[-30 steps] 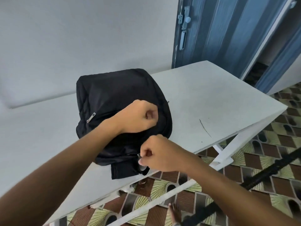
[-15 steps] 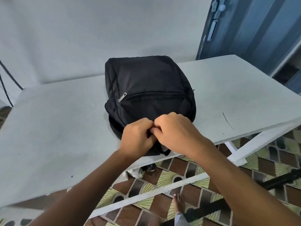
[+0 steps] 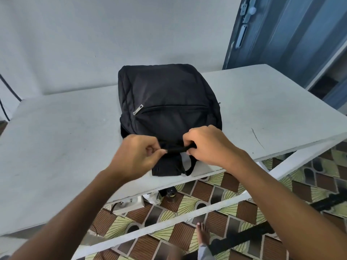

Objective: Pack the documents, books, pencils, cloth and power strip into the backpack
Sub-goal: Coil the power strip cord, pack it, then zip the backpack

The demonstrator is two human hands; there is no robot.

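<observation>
Black backpack (image 3: 165, 94) flat on white table (image 3: 56, 132), zipped, left hand (image 3: 137, 154) and right hand (image 3: 208, 145) both pinching its strap (image 3: 176, 150) — taut between them

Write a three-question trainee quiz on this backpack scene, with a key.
1. True or false: the front pocket zipper of the backpack is closed.
2. What do the left hand and right hand both grip? A) a book B) the black carry strap C) a pencil
3. Fill in: the backpack lies on the white ____.

Key: 1 true; 2 B; 3 table.
</observation>
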